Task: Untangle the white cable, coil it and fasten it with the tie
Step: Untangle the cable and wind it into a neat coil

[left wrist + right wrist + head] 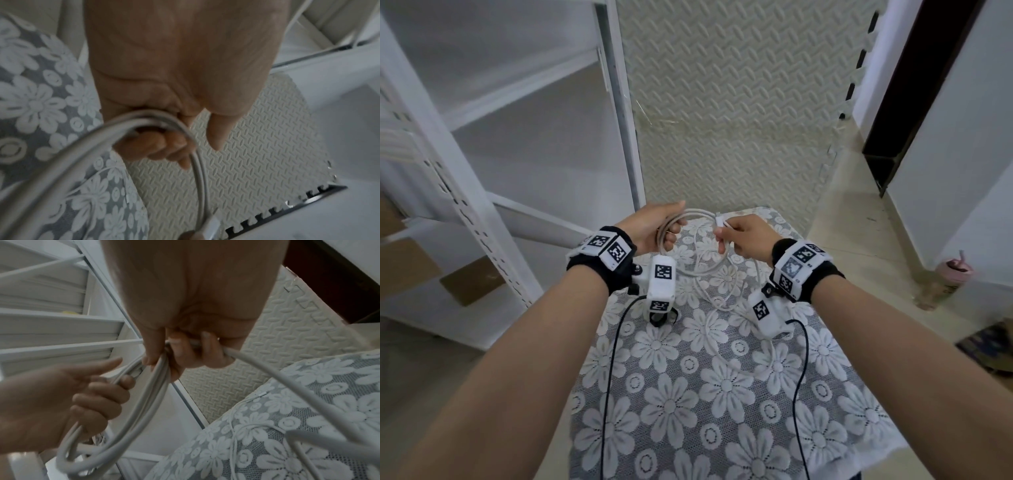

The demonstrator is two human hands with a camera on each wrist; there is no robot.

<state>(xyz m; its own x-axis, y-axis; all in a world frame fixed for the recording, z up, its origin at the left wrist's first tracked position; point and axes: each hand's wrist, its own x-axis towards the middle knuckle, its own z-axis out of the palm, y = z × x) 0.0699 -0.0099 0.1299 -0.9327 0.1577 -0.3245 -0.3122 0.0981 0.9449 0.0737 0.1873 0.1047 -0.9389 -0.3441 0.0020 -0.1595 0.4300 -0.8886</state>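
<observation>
cable loops held between both hands over the table

the cable [690, 219] is hanging in a few loops above the far end of the table [722, 394], with slack trailing down onto the lace cloth [671, 404] between the wrists. the left hand [654, 228] is curling its fingers [162, 146] through the loops, forefinger pointing out straight. the right hand [748, 238] is pinching the loops and the white plug [719, 222] together, with the loose run leaving under its fingers [205, 344]. a thin white tie [262, 393] is lying on the cloth near the table's far edge. beyond that edge, a foam mat [739, 102] is giving open floor; a white rack [465, 154] is crowding the left side. square black-and-white markers [663, 272] are showing on the wrist units; no readable writing.
</observation>
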